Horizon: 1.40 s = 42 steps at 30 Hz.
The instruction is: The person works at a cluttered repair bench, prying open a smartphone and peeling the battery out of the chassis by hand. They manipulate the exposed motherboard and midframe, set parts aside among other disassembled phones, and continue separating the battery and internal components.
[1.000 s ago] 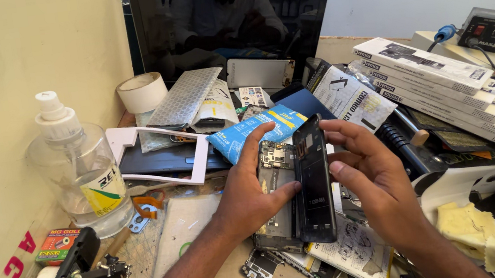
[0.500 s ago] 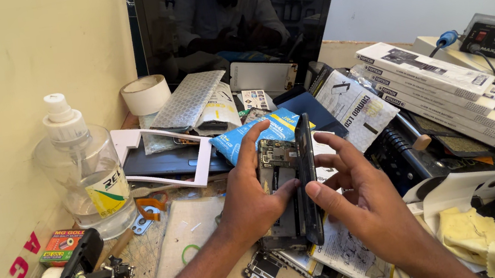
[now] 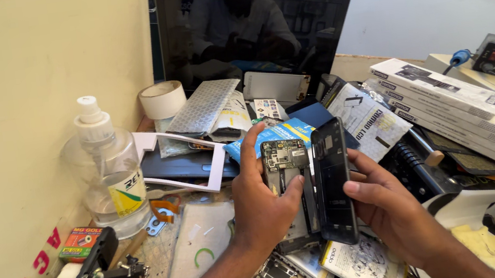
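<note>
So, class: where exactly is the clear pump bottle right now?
In the head view, the clear pump bottle stands at the left against the cream wall, just below the tape roll.

My two bare forearms enter from the lower edge. My left hand (image 3: 262,204) is ungloved, with no ring, watch or band visible on the fingers or wrist. My right hand (image 3: 390,203) is likewise uncovered; its fingernails are short and unpainted. At the bottom left, beside my left forearm, a small patch of white cloth shows, possibly a sleeve edge; I cannot tell.
</note>
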{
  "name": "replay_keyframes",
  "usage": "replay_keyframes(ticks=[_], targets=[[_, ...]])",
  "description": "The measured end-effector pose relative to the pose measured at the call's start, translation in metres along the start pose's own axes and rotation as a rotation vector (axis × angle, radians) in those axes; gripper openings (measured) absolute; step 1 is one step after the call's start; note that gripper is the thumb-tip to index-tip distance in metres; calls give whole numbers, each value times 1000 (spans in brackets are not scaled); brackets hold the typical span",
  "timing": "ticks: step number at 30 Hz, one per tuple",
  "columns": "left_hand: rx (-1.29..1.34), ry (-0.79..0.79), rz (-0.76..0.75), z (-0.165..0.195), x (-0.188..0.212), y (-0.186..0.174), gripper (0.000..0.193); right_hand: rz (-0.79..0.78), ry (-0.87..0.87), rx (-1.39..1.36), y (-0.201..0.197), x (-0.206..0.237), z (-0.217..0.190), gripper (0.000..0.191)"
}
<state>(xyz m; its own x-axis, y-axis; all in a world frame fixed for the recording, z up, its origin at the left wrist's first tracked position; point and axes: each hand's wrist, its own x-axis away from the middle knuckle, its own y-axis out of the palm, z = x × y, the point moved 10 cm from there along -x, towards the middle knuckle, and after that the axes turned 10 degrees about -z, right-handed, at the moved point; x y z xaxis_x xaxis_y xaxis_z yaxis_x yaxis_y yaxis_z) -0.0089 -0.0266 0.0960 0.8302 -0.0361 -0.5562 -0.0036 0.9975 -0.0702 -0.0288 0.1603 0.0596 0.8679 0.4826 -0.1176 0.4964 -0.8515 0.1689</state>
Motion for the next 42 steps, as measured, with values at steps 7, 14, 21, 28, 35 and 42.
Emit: replay_keyframes(ticks=[7,14,21,28,35,42], targets=[[241,-74,-29,-31,-8,8,71,-64,26,-41,1,1,8,70],[783,-183,-139,-40,-6,32,57,10,60,3,-7,0,12,72],[1120,-316,-196,-38,4,49,53,23,56,39,-10,0,16,72],[1123,-217,-111,-42,-1,41,50,-23,17,120,6,0,6,71],[1167,-314,-111,-54,3,48,49,-71,-1,156,12,-2,6,73],[1199,-315,-126,-60,1,42,52,103,64,77,-11,1,8,70]])
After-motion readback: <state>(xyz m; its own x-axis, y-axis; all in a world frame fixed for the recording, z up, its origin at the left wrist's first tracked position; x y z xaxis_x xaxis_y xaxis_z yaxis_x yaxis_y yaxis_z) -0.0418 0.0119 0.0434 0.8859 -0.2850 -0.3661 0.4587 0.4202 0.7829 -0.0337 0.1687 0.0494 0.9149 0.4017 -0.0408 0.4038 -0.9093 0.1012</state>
